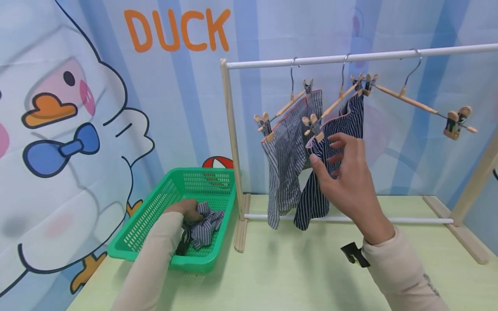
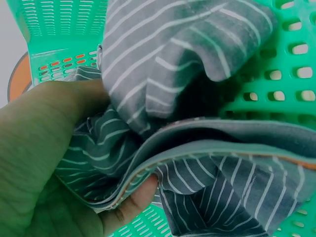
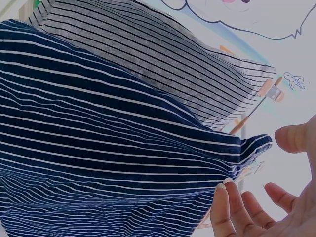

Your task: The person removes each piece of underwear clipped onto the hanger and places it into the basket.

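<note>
Inside the green basket, my left hand holds a grey, white-striped garment. In the left wrist view, thumb and a finger pinch the garment's waistband, with the striped cloth bunched around them. My right hand is raised at the navy striped pants, its fingers loosely bent and apart from the thumb. Those pants hang from a wooden clip hanger. In the right wrist view, the fingertips are right at the navy cloth's upper corner.
Grey striped pants hang on another clip hanger to the left. A bare hanger is at the right of the white rail. The rack's wooden post stands beside the basket on the pale table.
</note>
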`<state>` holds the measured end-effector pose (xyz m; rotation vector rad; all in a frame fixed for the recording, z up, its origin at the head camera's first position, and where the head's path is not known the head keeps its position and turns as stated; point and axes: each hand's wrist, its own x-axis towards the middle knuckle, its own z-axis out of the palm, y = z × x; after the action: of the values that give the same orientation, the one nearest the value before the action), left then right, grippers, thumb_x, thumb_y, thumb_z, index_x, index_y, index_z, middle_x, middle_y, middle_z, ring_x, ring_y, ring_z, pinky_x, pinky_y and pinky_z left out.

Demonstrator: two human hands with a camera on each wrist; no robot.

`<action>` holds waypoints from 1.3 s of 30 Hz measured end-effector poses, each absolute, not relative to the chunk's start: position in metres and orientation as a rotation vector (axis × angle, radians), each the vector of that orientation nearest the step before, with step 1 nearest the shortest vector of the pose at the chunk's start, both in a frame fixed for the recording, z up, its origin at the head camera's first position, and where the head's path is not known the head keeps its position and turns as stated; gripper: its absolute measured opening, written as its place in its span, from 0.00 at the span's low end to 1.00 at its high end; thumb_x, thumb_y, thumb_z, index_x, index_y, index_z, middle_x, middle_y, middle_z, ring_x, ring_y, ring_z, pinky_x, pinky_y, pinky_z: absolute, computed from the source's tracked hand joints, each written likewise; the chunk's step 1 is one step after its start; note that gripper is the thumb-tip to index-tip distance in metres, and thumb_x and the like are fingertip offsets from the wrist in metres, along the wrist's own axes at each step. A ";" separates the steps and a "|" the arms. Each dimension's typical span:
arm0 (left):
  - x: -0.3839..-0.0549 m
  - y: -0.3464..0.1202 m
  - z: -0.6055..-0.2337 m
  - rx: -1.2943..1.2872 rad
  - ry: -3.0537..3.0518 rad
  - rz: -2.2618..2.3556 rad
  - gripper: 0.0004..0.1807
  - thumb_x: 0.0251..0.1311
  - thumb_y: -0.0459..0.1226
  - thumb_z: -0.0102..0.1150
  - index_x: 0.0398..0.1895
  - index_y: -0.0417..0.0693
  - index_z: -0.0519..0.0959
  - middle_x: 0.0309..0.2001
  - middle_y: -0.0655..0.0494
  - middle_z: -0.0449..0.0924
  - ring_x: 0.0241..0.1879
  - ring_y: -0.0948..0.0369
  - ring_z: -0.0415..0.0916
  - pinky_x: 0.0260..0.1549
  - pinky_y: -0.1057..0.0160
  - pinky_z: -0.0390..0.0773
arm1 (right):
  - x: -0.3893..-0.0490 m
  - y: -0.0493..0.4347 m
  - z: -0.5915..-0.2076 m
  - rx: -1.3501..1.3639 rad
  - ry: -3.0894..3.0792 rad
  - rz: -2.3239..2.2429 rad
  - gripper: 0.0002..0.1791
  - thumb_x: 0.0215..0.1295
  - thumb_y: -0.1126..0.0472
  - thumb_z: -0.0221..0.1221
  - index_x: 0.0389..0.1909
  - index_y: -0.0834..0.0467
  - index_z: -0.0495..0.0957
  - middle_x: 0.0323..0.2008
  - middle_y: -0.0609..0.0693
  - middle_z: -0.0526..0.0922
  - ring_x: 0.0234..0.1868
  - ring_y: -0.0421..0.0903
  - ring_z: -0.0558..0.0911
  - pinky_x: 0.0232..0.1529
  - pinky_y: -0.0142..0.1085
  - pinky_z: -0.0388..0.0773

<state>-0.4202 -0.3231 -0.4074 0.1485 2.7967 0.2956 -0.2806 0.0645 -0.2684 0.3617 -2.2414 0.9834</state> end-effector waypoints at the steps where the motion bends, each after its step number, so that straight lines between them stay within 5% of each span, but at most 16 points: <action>1: -0.419 -0.323 -0.407 0.150 2.796 0.297 0.08 0.65 0.38 0.54 0.37 0.41 0.73 0.33 0.49 0.73 0.33 0.55 0.68 0.34 0.57 0.68 | -0.281 0.064 -0.267 0.366 -2.240 0.981 0.31 0.72 0.50 0.55 0.68 0.61 0.57 0.59 0.62 0.65 0.49 0.55 0.76 0.42 0.44 0.74; 17: -0.416 -0.323 -0.407 0.166 2.774 0.276 0.12 0.66 0.45 0.56 0.33 0.45 0.73 0.33 0.51 0.74 0.33 0.56 0.71 0.35 0.56 0.69 | -0.292 0.062 -0.250 0.381 -2.305 0.978 0.36 0.71 0.48 0.56 0.72 0.57 0.53 0.62 0.64 0.60 0.54 0.60 0.72 0.46 0.52 0.74; 28: -0.413 -0.317 -0.408 0.150 2.760 0.252 0.13 0.66 0.46 0.56 0.37 0.45 0.74 0.35 0.50 0.75 0.34 0.56 0.71 0.35 0.56 0.69 | -0.297 0.062 -0.241 0.353 -2.355 0.925 0.44 0.66 0.37 0.58 0.77 0.47 0.50 0.60 0.64 0.56 0.53 0.60 0.73 0.47 0.56 0.74; 35: -0.412 -0.315 -0.405 0.102 2.756 0.223 0.22 0.67 0.48 0.55 0.54 0.40 0.75 0.50 0.44 0.79 0.46 0.53 0.76 0.46 0.51 0.75 | -0.302 0.059 -0.229 0.360 -2.393 0.870 0.44 0.66 0.37 0.57 0.76 0.50 0.52 0.59 0.65 0.53 0.45 0.59 0.71 0.44 0.55 0.72; 39: -0.412 -0.316 -0.404 0.097 2.750 0.234 0.23 0.67 0.48 0.54 0.55 0.40 0.74 0.51 0.43 0.78 0.47 0.52 0.76 0.47 0.50 0.75 | -0.306 0.057 -0.224 0.353 -2.439 0.835 0.43 0.67 0.39 0.58 0.76 0.53 0.53 0.58 0.66 0.51 0.42 0.58 0.68 0.41 0.54 0.69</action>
<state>-0.4124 -0.3160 -0.4039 0.0974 2.7497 0.2337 -0.3057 0.0573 -0.2244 0.3525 -2.4395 0.8353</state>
